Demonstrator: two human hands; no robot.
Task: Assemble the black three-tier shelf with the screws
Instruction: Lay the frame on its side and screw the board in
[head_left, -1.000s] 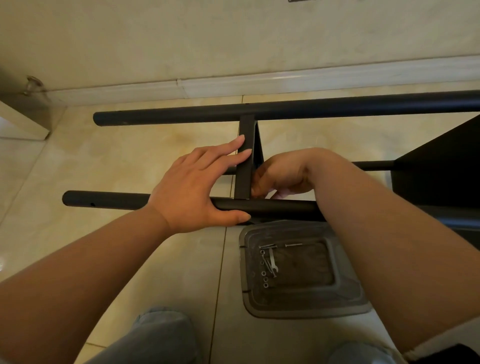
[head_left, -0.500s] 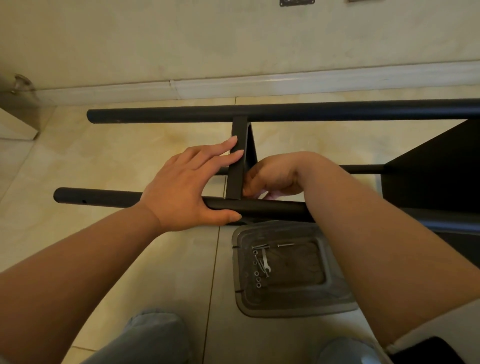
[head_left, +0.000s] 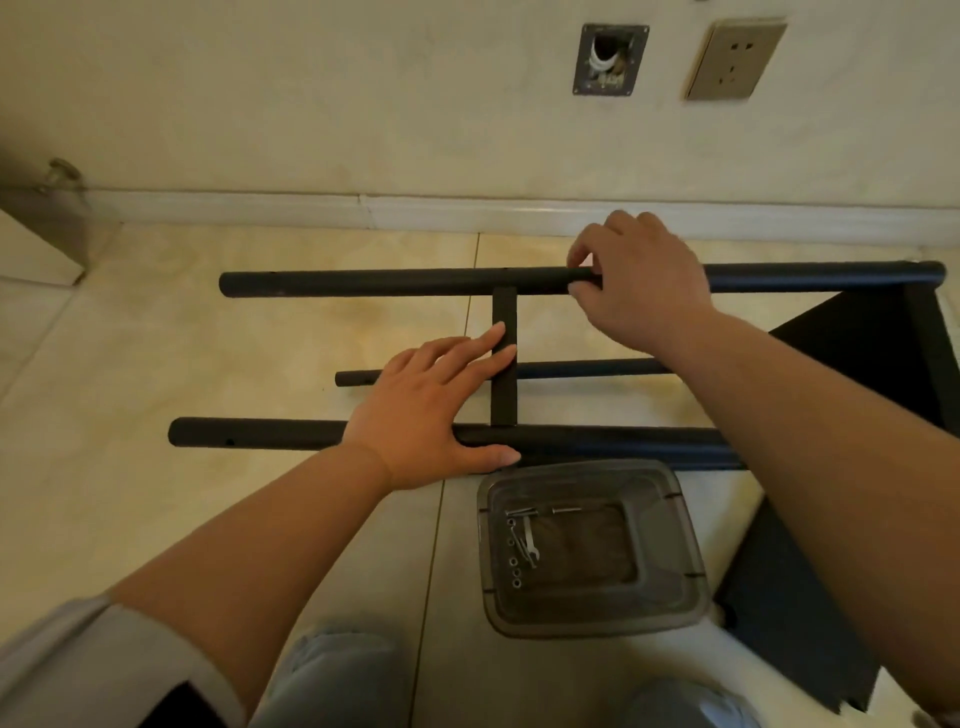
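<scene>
Shelf frame (head_left: 504, 358) lies on its side on the floor (head_left: 208, 338), steadied by the flat, open left hand (head_left: 431, 410) across near tube (head_left: 260, 434) and crossbar while the right hand (head_left: 639, 280) pinches the far tube (head_left: 363, 282), apparently seating a screw.

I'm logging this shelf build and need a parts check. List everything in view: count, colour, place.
Poles: three, black, lying on the floor parallel to the wall.
Crossbar: one, black, joining the far and near poles.
Shelf panels: at least two, black, at right.
Tray: one, clear grey, on the floor below the near pole.
Wrench: one, silver, in the tray.
Screws and nuts: several, silver, in the tray.
Socket: one, beige, on the wall.
Open wall box: one, grey, left of the socket.
Left hand: flat across the near pole and crossbar.
Right hand: grips the far pole.
</scene>
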